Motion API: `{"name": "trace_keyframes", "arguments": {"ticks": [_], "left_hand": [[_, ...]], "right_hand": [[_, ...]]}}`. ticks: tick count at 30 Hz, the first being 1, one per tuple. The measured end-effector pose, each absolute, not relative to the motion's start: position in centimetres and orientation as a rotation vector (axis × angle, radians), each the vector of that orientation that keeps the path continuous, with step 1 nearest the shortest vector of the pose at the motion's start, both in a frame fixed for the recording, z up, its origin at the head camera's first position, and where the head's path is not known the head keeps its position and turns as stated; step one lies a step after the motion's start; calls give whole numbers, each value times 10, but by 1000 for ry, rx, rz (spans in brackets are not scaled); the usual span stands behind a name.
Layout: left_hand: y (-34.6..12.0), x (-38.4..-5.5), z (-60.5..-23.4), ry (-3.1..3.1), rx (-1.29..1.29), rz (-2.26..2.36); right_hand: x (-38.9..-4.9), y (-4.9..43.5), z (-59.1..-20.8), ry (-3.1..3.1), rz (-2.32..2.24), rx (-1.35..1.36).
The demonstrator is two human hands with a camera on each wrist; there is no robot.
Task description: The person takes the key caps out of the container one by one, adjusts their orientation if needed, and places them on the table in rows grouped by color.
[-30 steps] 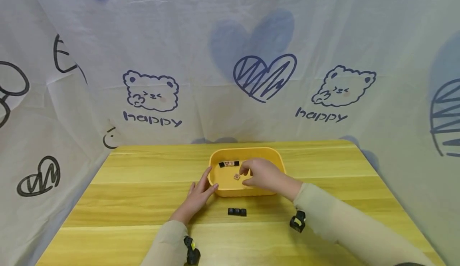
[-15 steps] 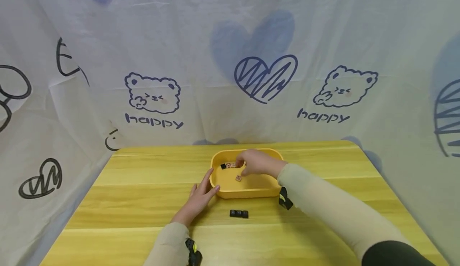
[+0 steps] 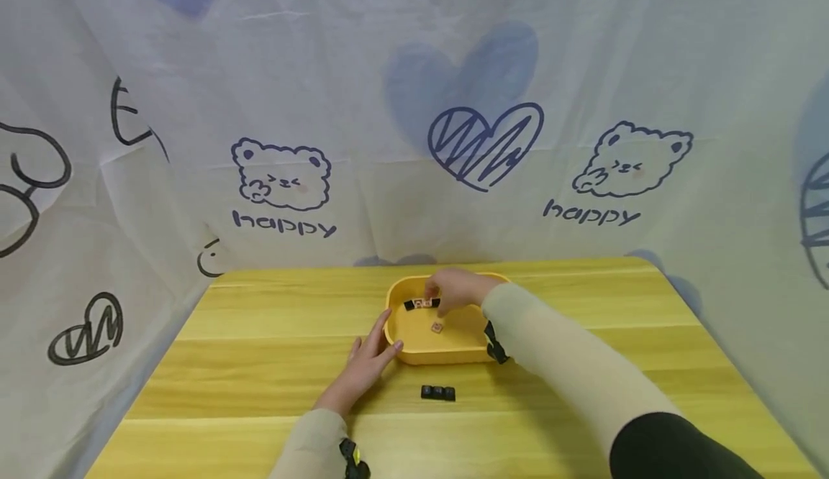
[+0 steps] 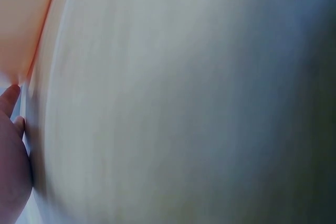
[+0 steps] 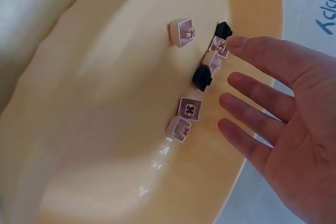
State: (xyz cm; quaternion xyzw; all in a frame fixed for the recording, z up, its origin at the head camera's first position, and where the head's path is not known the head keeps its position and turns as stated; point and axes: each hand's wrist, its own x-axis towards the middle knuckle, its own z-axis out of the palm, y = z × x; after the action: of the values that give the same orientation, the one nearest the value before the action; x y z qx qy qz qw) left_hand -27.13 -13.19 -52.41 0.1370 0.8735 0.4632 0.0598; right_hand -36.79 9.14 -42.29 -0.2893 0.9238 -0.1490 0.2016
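Inside a yellow tray (image 3: pixel 447 356) lies a row of pink and black keycaps (image 3: pixel 422 303), and a loose pink keycap (image 3: pixel 437 327) sits nearer the front. The right wrist view shows them hollow side up, with another pair of pink keycaps (image 5: pixel 184 119) beyond the row. My right hand (image 3: pixel 461 288) reaches over the tray, its fingers (image 5: pixel 257 90) extended and one fingertip right at a pink keycap of the row. Against the tray's left side rests my left hand (image 3: pixel 363 371), fingers fairly straight along the rim and the thumb at the front corner.
Three black keycaps (image 3: pixel 437 393) stand in a line on the wooden table (image 3: pixel 285 335) in front of the tray. A white printed cloth (image 3: pixel 401 198) hangs behind and beside the table.
My right hand has moved left and away from me, from above the loose keycap to the row. My left hand keeps its place on the tray. The head view has shifted slightly.
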Motion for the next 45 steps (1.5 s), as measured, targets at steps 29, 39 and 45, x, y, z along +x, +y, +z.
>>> {"name": "trace_keyframes", "arguments": {"ticks": [29, 39, 45], "left_hand": [[-130, -267, -521, 2633, 394, 1416], [-131, -267, -525, 2637, 414, 1419], [-130, -270, -528, 2610, 379, 1420]], "right_hand": [[-362, 94, -442, 2530, -266, -823], [-349, 99, -433, 2485, -218, -785], [-344, 108, -421, 2491, -239, -822]]}}
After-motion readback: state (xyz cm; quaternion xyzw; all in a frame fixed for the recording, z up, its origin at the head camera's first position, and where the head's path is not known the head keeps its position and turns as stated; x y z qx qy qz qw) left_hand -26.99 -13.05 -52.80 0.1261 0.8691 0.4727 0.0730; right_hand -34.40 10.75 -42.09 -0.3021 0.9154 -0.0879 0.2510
